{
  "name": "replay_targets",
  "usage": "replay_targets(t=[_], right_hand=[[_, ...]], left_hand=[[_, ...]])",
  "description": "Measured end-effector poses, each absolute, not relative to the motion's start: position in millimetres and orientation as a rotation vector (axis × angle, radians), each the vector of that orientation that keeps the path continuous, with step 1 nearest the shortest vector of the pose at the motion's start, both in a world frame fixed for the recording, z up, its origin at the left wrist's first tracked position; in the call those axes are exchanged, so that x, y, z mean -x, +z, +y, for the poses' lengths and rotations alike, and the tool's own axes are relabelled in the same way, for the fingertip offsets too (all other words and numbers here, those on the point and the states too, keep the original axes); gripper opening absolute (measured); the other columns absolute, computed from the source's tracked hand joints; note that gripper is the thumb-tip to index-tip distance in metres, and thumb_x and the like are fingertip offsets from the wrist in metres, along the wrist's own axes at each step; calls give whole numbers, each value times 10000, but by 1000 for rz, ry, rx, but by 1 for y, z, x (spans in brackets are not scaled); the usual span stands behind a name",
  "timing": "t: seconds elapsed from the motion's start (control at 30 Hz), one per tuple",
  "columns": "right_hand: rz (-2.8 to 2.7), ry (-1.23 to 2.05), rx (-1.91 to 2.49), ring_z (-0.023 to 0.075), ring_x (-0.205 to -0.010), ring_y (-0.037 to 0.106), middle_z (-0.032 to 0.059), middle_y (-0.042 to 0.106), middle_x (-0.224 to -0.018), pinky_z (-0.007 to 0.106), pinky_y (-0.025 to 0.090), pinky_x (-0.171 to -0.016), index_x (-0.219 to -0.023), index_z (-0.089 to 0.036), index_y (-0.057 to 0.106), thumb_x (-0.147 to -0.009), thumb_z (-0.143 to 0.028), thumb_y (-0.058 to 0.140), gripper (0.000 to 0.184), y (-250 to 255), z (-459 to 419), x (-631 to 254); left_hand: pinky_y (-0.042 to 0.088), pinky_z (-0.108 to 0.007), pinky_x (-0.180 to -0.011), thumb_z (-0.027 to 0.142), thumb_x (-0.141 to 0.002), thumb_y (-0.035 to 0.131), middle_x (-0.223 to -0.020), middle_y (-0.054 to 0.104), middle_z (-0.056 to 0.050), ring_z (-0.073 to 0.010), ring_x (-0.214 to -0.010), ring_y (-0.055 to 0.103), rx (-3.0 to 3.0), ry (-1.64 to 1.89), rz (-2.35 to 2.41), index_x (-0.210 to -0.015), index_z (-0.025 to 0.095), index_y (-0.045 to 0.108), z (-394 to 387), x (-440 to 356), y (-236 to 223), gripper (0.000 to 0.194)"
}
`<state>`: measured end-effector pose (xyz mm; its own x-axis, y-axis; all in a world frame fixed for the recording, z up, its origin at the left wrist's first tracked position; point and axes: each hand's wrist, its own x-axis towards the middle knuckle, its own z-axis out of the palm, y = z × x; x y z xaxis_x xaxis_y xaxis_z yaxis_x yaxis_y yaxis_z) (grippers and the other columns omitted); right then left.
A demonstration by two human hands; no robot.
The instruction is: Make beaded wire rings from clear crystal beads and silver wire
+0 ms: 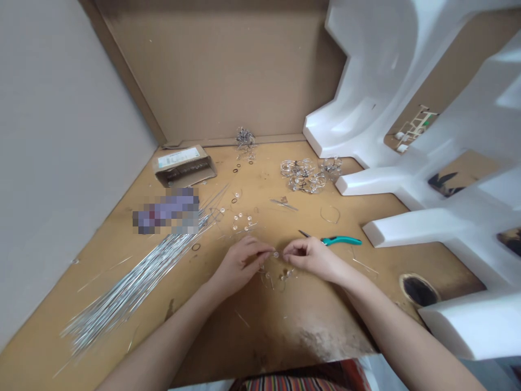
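Note:
My left hand (244, 258) is closed in a pinch, thumb and forefinger meeting beside a small clear bead (275, 254). On the bead's other side, my right hand (308, 254) also pinches, seemingly on the same thin beaded wire, though the wire hardly shows at the fingertips. Just below the hands are looped wires with clear beads (286, 276); whether they join the held piece I cannot tell. Beyond my right hand lie pliers with teal handles (344, 239), their dark jaws pointing left. Several loose clear beads (240, 221) lie beyond my left hand.
A bundle of straight metal wires (138, 288) lies at left, near a blurred-out purple item (166, 210) and an open cardboard box (185, 165). Beaded wire loops (303, 175) are piled toward the back. White moulded legs (401, 228) line the right side, near a round hole (419, 289).

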<state>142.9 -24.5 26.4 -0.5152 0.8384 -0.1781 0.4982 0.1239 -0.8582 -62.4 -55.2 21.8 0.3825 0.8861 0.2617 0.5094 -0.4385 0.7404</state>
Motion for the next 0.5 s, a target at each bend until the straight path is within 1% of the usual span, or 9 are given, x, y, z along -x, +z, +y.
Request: replay_targets(t=[0.2,0.37,0.5], right_hand=[[-2179,1163,1346,106,-562,510,-17,599,-615,201,361,-504,-751,-200,671,-726,-284,530,165,27,-25,-142],[-2239,1018,1359,108,-544,517,-14,603,-605,200,344,-486,-721,-210,668,-732,-273,521,161,28,-27,-140],[-2296,890,1327,104,-547,520,-15,610,-625,203,340,-498,-685,-219,653,-718,-222,515,142,26,-29,-138]], left_hand=[[409,-285,-707,255,-870,416,-782,608,-51,-157,-756,519,-2257,824,1230,-1003,223,636,-54,62,13,259],[405,-285,-686,236,-864,410,-774,615,-55,-166,-753,521,-2306,786,1229,-981,209,633,-53,61,14,253],[398,-278,-673,214,-863,404,-765,612,-51,-171,-747,525,-2336,721,1242,-967,214,630,-54,61,17,248]])
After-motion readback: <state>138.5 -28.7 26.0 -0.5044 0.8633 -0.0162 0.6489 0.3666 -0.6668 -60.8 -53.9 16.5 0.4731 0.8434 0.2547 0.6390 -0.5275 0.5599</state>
